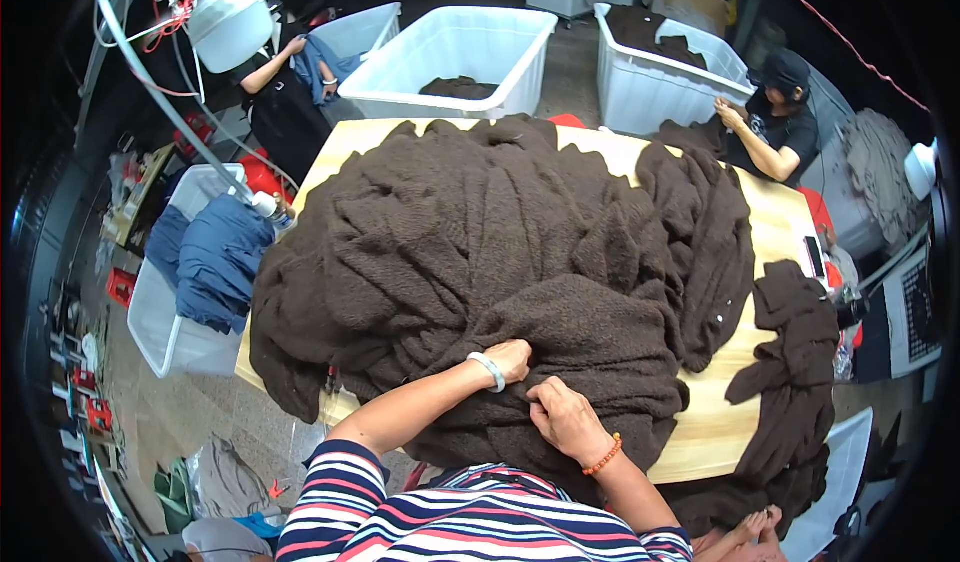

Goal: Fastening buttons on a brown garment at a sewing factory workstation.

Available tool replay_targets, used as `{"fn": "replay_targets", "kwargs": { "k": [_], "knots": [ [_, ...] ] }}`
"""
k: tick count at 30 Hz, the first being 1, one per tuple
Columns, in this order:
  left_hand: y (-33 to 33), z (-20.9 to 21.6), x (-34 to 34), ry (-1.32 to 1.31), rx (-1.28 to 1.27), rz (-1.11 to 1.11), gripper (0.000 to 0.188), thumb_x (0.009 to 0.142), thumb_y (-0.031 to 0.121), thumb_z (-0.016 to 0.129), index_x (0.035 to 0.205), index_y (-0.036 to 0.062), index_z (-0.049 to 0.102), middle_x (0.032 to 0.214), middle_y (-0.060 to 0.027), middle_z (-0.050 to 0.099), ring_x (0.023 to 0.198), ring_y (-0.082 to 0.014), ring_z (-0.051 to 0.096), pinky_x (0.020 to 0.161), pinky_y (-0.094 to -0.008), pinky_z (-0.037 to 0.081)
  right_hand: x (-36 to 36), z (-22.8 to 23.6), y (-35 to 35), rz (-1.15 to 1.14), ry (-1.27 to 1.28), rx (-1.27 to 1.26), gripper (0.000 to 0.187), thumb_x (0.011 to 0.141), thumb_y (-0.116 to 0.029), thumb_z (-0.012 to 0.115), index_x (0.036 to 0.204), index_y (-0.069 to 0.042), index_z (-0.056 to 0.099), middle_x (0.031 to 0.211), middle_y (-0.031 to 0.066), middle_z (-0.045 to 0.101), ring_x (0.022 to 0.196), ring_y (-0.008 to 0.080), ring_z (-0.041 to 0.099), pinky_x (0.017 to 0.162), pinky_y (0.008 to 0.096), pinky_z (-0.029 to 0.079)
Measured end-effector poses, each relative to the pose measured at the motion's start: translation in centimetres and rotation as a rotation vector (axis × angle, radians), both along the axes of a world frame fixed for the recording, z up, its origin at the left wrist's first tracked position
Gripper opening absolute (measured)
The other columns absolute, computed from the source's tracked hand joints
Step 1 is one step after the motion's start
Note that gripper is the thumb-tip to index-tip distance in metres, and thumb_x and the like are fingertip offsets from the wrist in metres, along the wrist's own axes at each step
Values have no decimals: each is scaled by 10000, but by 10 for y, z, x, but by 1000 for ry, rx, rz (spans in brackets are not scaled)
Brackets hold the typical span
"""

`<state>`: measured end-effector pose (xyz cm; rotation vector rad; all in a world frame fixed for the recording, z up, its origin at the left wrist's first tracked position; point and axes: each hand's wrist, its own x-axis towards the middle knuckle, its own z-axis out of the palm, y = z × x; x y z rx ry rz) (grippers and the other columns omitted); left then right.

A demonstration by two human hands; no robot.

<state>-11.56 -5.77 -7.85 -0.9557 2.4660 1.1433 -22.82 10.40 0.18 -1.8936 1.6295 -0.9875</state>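
A large heap of dark brown knit garments [400, 232] covers most of the wooden table before me. My left hand [511, 359], with a pale bangle at the wrist, is closed on the near part of the heap, pinching the knit. Just right of it and a little nearer, my right hand [568, 420], with an orange bead bracelet, has its fingers curled onto the same brown garment [590, 347]. The fingertips of both hands are partly sunk in the folds, so the exact grip is hidden.
Bare wood of the table [728, 417] shows at the right. Another brown garment [790, 352] hangs over that edge. White bins [540, 47] stand beyond the table; one with blue clothes [215, 262] is at left. Co-workers sit or stand far left, far right and near right, hands [755, 527] visible.
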Motion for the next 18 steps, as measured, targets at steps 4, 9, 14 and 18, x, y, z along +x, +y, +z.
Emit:
{"fn": "replay_targets", "kwargs": {
  "k": [4,9,14,18],
  "knots": [
    [10,7,-1,-31,-111,-5,160,754,54,602,849,-41,688,941,-296,667,903,-420,671,769,-467,542,-1,-2,0,28,29,33,155,818,-25,630,958,-15,564,911,161,586,811,361,631,693,428,539],
    [5,5,-1,-63,2,-8,173,761,88,649,858,-51,685,931,-281,677,913,-412,674,768,-460,534,1,0,-1,17,32,4,172,783,18,640,943,0,579,863,166,583,760,349,619,673,406,528],
    [-2,6,1,-18,113,24,313,778,177,655,957,-79,678,932,-298,673,897,-399,679,786,-437,523,0,-4,2,7,45,-14,168,776,28,636,934,-1,585,864,156,593,783,340,621,675,400,529],
    [-2,-23,2,66,102,31,222,741,104,679,873,-74,687,882,-277,684,866,-371,693,758,-429,530,1,-5,-1,14,58,-3,171,774,28,637,935,0,586,867,156,595,786,341,622,677,399,531]
  ]
}}
